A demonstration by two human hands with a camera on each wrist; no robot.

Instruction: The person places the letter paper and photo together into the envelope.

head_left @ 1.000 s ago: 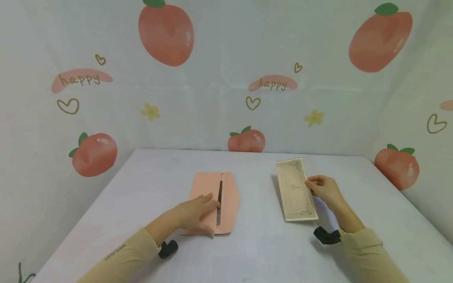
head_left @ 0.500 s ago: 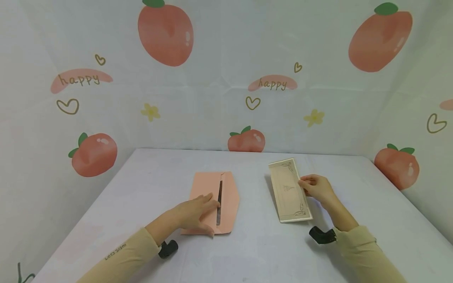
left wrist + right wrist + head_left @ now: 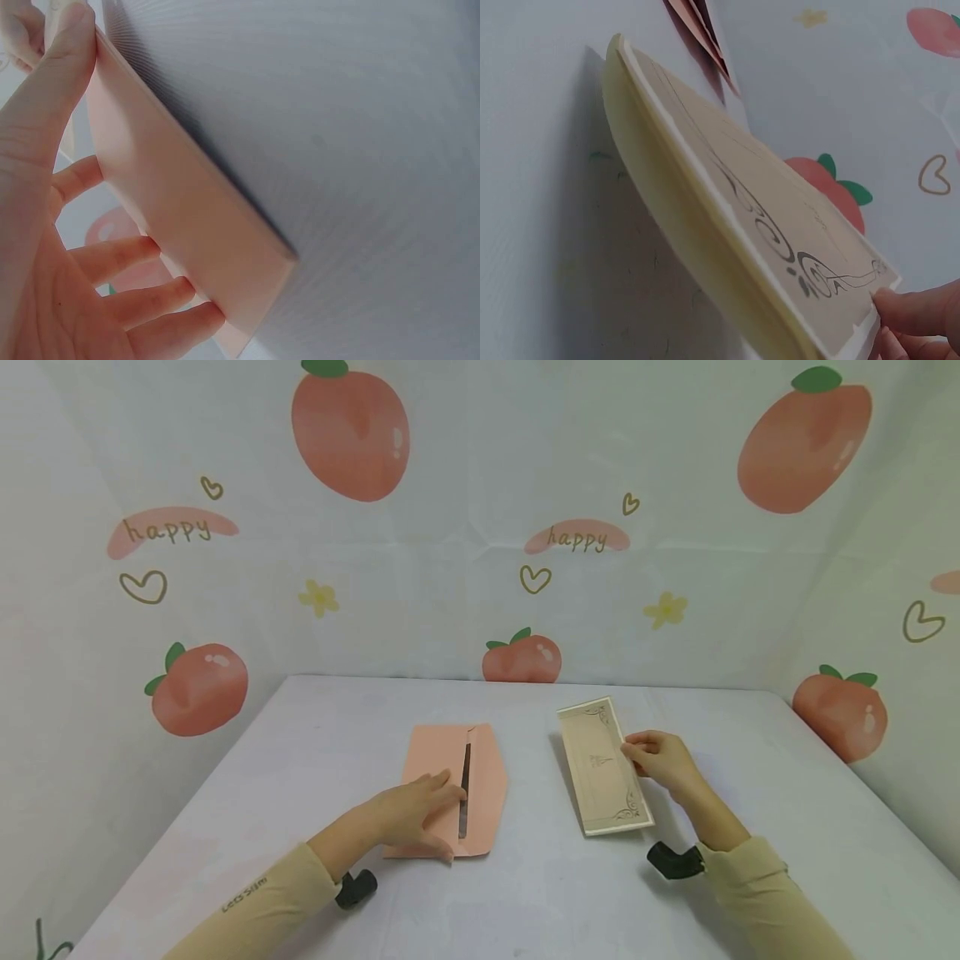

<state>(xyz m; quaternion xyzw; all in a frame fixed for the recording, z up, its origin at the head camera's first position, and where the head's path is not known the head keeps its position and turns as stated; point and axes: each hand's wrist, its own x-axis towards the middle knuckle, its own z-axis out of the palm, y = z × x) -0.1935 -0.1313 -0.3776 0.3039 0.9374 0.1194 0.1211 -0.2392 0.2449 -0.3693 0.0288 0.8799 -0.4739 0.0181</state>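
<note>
A peach-coloured envelope (image 3: 486,785) lies left of the table's middle, its pointed flap spread out to the right and a dark slit showing at its mouth. My left hand (image 3: 420,810) rests on it with spread fingers; close up in the left wrist view, the thumb and fingertips touch the envelope (image 3: 180,202). To the right, my right hand (image 3: 667,764) pinches a cream folded card (image 3: 600,768) by its right edge, between thumb and fingers. The card is tilted over the table, with scroll ornaments at its corners. In the right wrist view, the two layers of the card (image 3: 780,202) part slightly.
Both hands work over a white table (image 3: 525,893). Behind it hangs a white cloth (image 3: 465,593) printed with peaches, hearts and flowers. Black wrist devices, one by the left sleeve (image 3: 357,888) and one by the right (image 3: 675,860), sit low over the table.
My right hand has carried the card steadily left toward the envelope, still pinching its edge. The left hand and the envelope have stayed put.
</note>
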